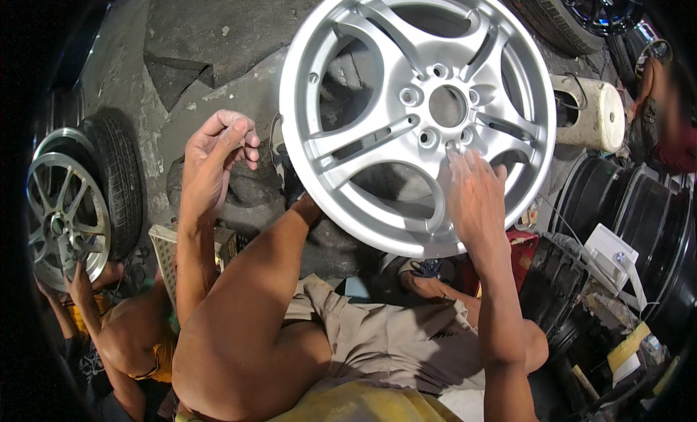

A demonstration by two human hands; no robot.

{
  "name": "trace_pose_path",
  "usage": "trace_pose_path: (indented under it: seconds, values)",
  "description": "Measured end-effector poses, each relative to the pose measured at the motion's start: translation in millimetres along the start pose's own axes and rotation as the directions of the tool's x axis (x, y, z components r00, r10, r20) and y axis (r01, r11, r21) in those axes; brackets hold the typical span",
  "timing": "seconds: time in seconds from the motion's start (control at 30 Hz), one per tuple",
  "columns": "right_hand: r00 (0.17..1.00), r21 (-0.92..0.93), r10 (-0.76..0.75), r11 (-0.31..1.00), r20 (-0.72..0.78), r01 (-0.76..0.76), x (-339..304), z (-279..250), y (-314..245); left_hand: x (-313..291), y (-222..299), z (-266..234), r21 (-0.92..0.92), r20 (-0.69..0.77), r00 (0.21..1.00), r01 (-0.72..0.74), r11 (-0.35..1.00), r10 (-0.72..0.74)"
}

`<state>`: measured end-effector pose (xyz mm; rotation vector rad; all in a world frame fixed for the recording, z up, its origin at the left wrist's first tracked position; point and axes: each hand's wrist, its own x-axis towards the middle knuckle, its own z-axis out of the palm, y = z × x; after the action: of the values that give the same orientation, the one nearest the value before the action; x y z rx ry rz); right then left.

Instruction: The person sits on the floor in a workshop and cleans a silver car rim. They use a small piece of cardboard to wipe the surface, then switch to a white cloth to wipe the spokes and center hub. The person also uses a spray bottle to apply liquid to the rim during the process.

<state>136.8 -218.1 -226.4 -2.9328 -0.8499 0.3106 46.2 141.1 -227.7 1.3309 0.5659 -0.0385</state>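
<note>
A silver alloy wheel rim (pixel 396 55) with paired spokes and a round centre hole fills the upper middle, its face toward me. My right hand (pixel 475 201) lies over the lower spoke, fingers stretched toward the hub and slightly blurred; I see nothing held in it. Left of the rim and apart from it, my left hand (pixel 221 150) is raised with fingers curled and thumb pressed to them. Pale dust coats its fingertips. Whether something small sits in that pinch is hidden.
At the left, another person's hands (pixel 80 280) are at a second rim (pixel 91 197) beside a tyre (pixel 120 182). A cream plastic stool (pixel 592 132) lies on its side at the right. Dark rims (pixel 610 197) and a white box (pixel 610 251) crowd the lower right.
</note>
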Motion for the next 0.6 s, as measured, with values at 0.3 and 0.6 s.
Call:
trace_pose_path:
  seconds: [0.3,0.6]
  values:
    - [1.0,-0.031,-0.007,1.0,-0.027,0.007,-6,3,1,10,-18,-14,0.03,-0.075,0.997,0.023,0.999,-0.021]
    - [0.994,0.093,0.033,0.995,0.108,-0.043,-2,-9,8,24,-52,-30,0.046,-0.146,0.988,0.055,0.997,-0.048]
